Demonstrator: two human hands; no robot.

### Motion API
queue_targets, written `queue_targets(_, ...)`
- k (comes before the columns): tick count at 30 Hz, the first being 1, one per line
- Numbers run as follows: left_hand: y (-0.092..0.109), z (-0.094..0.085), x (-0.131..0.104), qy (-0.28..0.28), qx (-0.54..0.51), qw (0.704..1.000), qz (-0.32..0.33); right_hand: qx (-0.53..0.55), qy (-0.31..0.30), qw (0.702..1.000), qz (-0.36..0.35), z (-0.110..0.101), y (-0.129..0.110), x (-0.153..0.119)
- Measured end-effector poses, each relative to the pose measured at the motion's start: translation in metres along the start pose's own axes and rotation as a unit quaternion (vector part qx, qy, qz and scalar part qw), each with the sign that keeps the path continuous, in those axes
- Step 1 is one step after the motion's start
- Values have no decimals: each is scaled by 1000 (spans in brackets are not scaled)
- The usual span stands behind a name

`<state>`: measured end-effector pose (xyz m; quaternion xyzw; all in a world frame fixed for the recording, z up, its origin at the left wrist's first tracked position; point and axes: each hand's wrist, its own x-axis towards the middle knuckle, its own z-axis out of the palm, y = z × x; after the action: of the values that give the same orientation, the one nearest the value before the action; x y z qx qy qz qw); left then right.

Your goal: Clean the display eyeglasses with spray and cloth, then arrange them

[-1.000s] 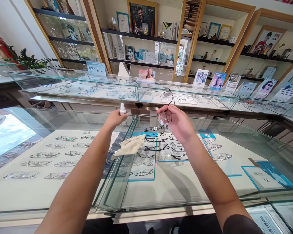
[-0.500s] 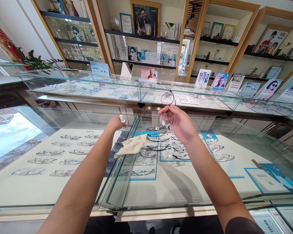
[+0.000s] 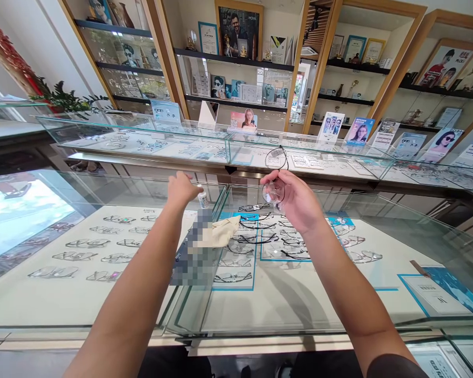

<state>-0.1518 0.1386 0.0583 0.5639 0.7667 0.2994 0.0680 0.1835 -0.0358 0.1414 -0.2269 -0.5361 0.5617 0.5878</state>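
Observation:
In the head view, my right hand pinches a pair of eyeglasses with thin dark rims and round lenses. The glasses are turned on end, one lens above my fingers and the other below, over the display case. My left hand has its fingers apart. Its thumb is beside the cap of a small white bottle, which stands upright on the glass top; whether the thumb touches it I cannot tell. A cream cloth lies crumpled on the glass, right of my left forearm.
Under the glass of the near case, several pairs of eyeglasses lie in rows. Beyond it runs a second glass counter bearing upright promotional cards. Shelves with framed pictures line the back wall. A blurred patch covers part of the case.
My left hand has opened from around the white bottle and shifted slightly left and up, leaving the bottle standing. My right hand still holds the glasses; the whole view shifts slightly.

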Motion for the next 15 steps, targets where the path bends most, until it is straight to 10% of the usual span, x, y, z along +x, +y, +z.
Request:
queue_targets(3,26,-15,-18,60,30,995,75,5,-4,1000,-1,1,0,0)
queue_targets(8,55,11,-48,-278,122,931,200,-1,-1,1000,3,2,-1,-1)
queue_targets(15,54,47,-60,-353,171,897,202,-1,6,1000,0,4,-6,-2)
